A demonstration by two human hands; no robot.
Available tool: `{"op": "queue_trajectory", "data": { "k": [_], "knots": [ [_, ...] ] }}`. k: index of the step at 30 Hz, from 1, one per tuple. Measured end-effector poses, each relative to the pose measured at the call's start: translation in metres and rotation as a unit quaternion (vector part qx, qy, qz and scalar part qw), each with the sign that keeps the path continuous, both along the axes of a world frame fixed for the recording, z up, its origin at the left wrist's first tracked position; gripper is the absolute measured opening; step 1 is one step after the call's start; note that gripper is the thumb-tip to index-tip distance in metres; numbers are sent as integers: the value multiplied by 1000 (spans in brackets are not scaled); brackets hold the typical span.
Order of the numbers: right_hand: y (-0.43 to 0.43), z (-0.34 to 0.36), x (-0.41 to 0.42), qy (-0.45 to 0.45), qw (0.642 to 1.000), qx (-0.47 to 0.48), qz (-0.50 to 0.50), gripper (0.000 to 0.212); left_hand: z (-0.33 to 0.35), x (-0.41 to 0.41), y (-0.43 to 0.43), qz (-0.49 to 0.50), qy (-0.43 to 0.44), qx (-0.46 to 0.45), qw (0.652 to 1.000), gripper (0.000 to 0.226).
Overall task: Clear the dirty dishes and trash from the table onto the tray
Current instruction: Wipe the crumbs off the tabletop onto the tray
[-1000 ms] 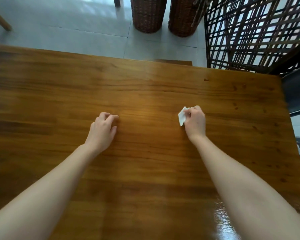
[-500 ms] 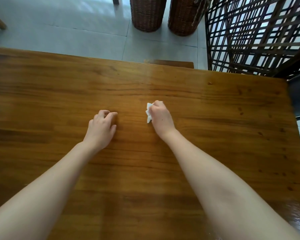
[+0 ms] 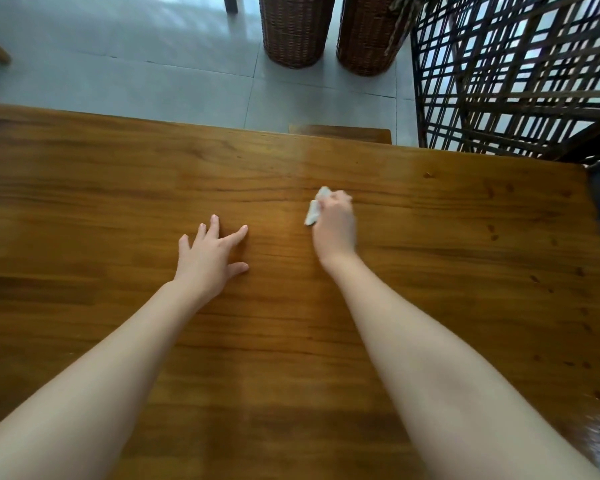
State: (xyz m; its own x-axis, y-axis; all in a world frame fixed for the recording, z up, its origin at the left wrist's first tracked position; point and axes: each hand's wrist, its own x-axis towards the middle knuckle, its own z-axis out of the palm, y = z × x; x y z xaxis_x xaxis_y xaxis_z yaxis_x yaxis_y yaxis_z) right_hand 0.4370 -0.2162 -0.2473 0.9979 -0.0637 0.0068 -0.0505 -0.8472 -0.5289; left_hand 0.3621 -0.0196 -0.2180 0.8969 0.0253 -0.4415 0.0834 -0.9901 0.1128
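My right hand (image 3: pixel 335 226) grips a small crumpled white tissue (image 3: pixel 315 210) and presses it against the wooden table (image 3: pixel 118 188) near its middle. Most of the tissue is hidden under my curled fingers; only its left edge sticks out. My left hand (image 3: pixel 210 256) lies flat on the table to the left, fingers spread and straight, holding nothing. No dishes and no tray are in view.
Two brown wicker baskets (image 3: pixel 295 29) (image 3: pixel 369 32) stand on the grey tiled floor beyond the table's far edge. A dark lattice screen (image 3: pixel 516 74) rises at the far right. A wooden chair back (image 3: pixel 340 133) peeks over the far edge.
My left hand's curled fingers have spread out flat on the table. My right hand slid left with the tissue, then back a little to the right.
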Motion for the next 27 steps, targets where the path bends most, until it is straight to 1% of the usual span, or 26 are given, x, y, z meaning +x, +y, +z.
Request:
{"op": "queue_trajectory", "data": {
  "k": [2,3,5,6,7,8,10,11,13,16,17,19,21,22,24,26,27],
  "knots": [
    [32,-2,-7,-16,997,6,81,27,1,4,-2,-2,21,14,1000,71],
    [40,-2,-8,-24,994,10,102,24,3,6,-3,-2,30,17,999,72],
    [39,-4,-3,-25,992,12,126,19,5,11,-3,-7,46,24,999,75],
    [30,-4,3,-25,993,12,119,18,6,13,-1,-11,53,25,998,77],
    [17,-3,11,-31,996,16,87,18,7,13,0,-16,61,23,998,80],
    [1,-3,19,-39,998,29,32,17,7,12,1,-20,67,20,997,83],
    [-35,-2,33,-49,994,44,-85,15,8,11,2,-29,72,18,997,89],
    [-50,-2,36,-52,991,37,-117,13,9,11,3,-31,73,16,997,90],
    [-63,-4,38,-51,988,37,-139,14,10,12,2,-30,74,12,997,91],
    [-47,-6,41,-60,985,25,-161,14,10,13,1,-23,74,3,997,91],
    [-35,-6,43,-60,988,18,-139,16,10,13,0,-22,75,0,997,91],
    [4,-7,41,-55,998,4,-33,22,10,13,0,-19,80,-2,997,91],
    [51,-8,30,-46,996,8,72,26,11,15,-1,-20,82,4,996,91],
    [70,-8,25,-47,993,8,104,27,11,15,-1,-23,83,8,996,91],
    [87,-8,21,-52,987,10,153,27,10,15,-1,-22,86,10,996,91],
    [74,-7,28,-59,979,-16,197,25,9,15,1,-20,86,7,996,91],
    [60,-6,34,-57,980,-17,191,23,8,15,1,-21,87,4,996,91]
  ]
}}
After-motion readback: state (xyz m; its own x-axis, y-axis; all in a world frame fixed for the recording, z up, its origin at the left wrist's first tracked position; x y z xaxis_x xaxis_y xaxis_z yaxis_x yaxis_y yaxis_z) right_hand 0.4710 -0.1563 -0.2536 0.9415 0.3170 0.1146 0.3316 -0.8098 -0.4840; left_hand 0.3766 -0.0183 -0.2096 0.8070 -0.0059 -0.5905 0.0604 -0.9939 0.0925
